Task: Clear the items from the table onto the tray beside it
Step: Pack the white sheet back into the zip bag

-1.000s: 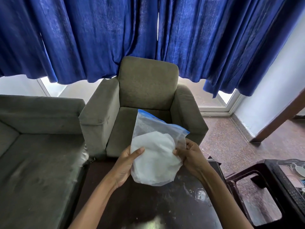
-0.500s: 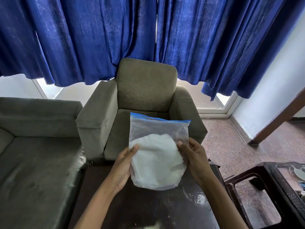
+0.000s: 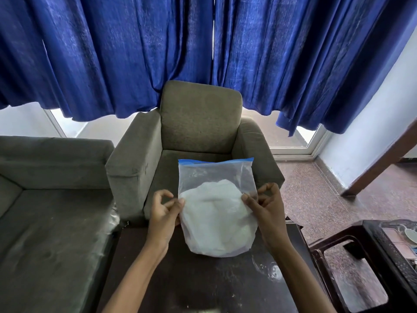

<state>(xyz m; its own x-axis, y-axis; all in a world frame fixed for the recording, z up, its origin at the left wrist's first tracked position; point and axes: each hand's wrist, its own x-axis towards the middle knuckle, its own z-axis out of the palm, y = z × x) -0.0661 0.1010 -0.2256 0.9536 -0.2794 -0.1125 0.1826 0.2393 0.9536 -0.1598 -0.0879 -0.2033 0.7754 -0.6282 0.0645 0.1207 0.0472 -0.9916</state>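
While both hands pinch it by its side edges, the zip bag (image 3: 217, 199) stands upright above the far end of the dark table (image 3: 203, 279), its blue seal strip on top and a white mass filling its lower half. Its rounded bottom looks to hang just over the tabletop, though from this angle I cannot tell whether it touches.

To carry it well, I would judge the grip should shift lower or under the bulge, since the weight sits at the bottom and thin film held by two edge pinches may slip or stretch. Keeping the seal uppermost guards against spilling, as it is unclear whether the strip is fully pressed shut. The tray (image 3: 404, 236), only partly in view, lies well to the right of the table past a dark stool, so the bag should travel level and low in that direction.

On the bag's left edge, the left hand (image 3: 163, 213) closes thumb and forefinger on the film, other fingers curled loosely away. On the bag's right edge, the right hand (image 3: 266, 207) mirrors it, narrow pinch, remaining fingers arched clear. Both forearms reach forward across the table, wrists slightly raised.
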